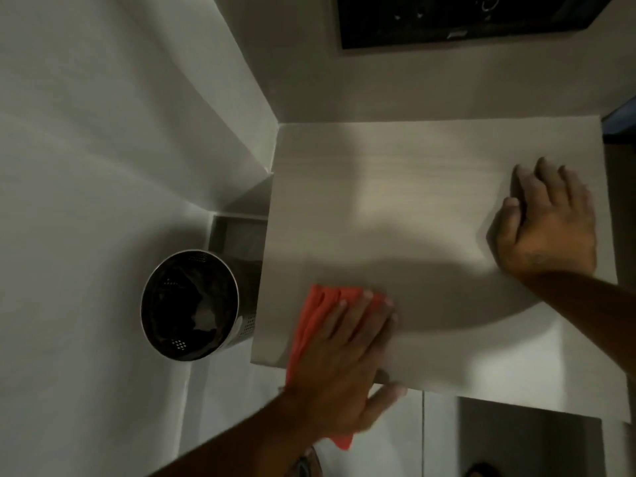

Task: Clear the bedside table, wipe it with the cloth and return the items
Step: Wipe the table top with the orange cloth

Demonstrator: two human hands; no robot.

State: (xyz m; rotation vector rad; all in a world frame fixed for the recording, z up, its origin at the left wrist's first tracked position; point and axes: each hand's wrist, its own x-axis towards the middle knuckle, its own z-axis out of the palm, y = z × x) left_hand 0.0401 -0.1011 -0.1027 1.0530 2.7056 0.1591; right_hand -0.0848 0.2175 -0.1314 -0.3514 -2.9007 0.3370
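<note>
The bedside table [395,208] has a pale wood-grain top with no items on it. My left hand [344,359] lies flat on an orange-red cloth [309,325] at the table's front left corner, pressing it onto the top. Part of the cloth hangs over the front edge under my wrist. My right hand [547,222] rests palm down near the table's right edge, fingers spread, holding nothing.
A round metal waste bin [189,304] with a dark liner stands on the floor just left of the table. White walls meet in a corner behind and to the left. A dark panel [447,18] hangs on the wall above the table.
</note>
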